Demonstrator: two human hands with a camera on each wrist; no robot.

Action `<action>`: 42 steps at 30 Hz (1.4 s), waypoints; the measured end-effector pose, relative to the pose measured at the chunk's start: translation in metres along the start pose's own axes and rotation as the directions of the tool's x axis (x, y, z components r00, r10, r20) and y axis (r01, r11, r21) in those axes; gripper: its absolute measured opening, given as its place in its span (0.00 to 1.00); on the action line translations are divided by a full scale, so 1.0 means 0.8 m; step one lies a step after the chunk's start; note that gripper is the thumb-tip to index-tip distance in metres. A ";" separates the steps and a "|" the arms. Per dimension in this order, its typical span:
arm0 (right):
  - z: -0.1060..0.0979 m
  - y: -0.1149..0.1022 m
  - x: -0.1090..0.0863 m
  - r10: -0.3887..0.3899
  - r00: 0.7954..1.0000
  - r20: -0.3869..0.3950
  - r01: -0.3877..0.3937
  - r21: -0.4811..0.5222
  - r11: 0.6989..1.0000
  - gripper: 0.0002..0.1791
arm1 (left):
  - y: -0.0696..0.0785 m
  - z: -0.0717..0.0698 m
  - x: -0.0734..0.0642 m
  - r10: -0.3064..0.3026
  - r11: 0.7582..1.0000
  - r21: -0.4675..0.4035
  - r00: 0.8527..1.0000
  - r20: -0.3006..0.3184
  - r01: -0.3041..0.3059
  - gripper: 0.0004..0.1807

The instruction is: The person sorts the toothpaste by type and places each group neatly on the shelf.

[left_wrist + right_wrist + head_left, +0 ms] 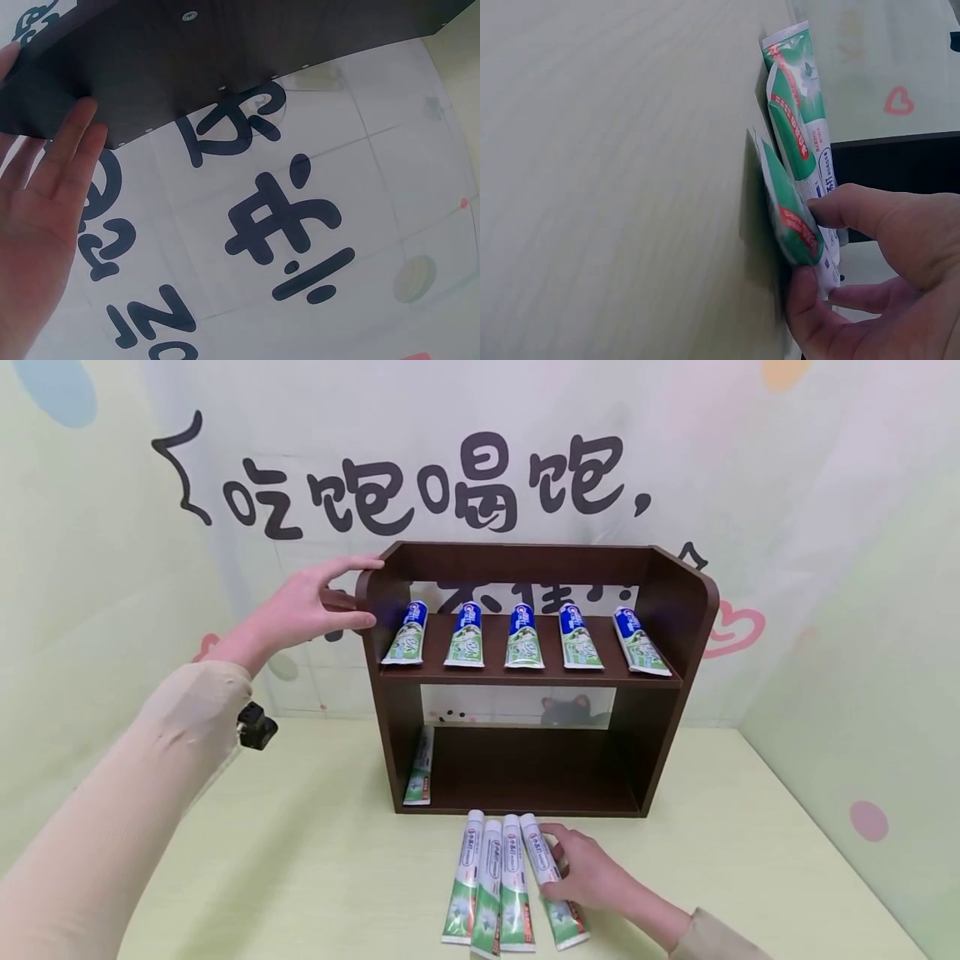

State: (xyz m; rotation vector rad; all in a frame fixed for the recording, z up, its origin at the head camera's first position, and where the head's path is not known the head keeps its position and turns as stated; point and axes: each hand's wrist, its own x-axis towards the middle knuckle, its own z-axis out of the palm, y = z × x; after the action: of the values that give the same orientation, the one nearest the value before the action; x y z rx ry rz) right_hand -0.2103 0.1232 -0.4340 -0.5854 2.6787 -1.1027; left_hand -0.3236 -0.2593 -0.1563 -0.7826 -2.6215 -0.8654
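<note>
at the middle left, the left hand (300, 603), fingers spread, touches the brown shelf (517, 679). at bottom middle, the right hand (592, 872) pinches the rightmost green-and-white tube (540, 862).

The head view looks forward and down from above the table (322, 835), facing the front of the shelf (525, 561) and, behind it, the wall (480, 402). The left wrist view is close to the shelf's outer side and faces the wall, turned, so the lettering (313, 274) stands slanted. The right wrist view is very near the tubes (513, 885), with the table tipped upright. The head view shares the left hand (300, 602) and lettering with the left wrist view, the right hand (592, 872) and tubes with the right.
</note>
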 end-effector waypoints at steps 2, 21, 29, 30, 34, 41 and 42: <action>0.001 0.000 0.001 0.017 1.000 0.001 -0.017 -0.001 1.000 0.45 | 0.000 0.001 0.001 0.000 1.000 0.002 1.000 0.001 0.000 0.39; -0.019 0.001 0.010 0.036 0.990 0.133 -0.039 0.021 0.999 0.47 | -0.001 0.000 0.002 -0.004 1.000 -0.020 1.000 -0.006 0.004 0.39; -0.024 0.007 0.011 0.045 0.985 0.166 -0.068 0.134 0.989 0.45 | 0.001 0.000 0.002 -0.003 1.000 -0.029 1.000 -0.006 0.003 0.38; -0.024 0.007 0.011 0.044 0.985 0.168 -0.070 0.150 0.986 0.45 | 0.001 0.000 0.002 -0.004 1.000 -0.029 1.000 -0.008 0.003 0.38; -0.027 0.005 0.010 0.052 0.983 0.175 -0.089 0.208 0.974 0.45 | 0.001 0.000 0.001 -0.014 0.999 -0.038 1.000 -0.001 0.014 0.39; -0.033 -0.002 0.017 0.044 0.987 0.152 -0.084 0.273 0.958 0.45 | 0.001 0.000 0.001 -0.020 0.999 -0.047 1.000 0.003 0.020 0.39; -0.034 -0.003 0.019 0.043 0.988 0.148 -0.083 0.277 0.957 0.45 | 0.001 0.001 0.001 -0.019 0.999 -0.049 1.000 0.005 0.019 0.39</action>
State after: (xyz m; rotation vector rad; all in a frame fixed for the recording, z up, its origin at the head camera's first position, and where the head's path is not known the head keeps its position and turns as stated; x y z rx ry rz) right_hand -0.2315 0.1324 -0.4135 -0.5006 2.3466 -1.3416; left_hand -0.3242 -0.2583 -0.1560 -0.7744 -2.6247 -0.9369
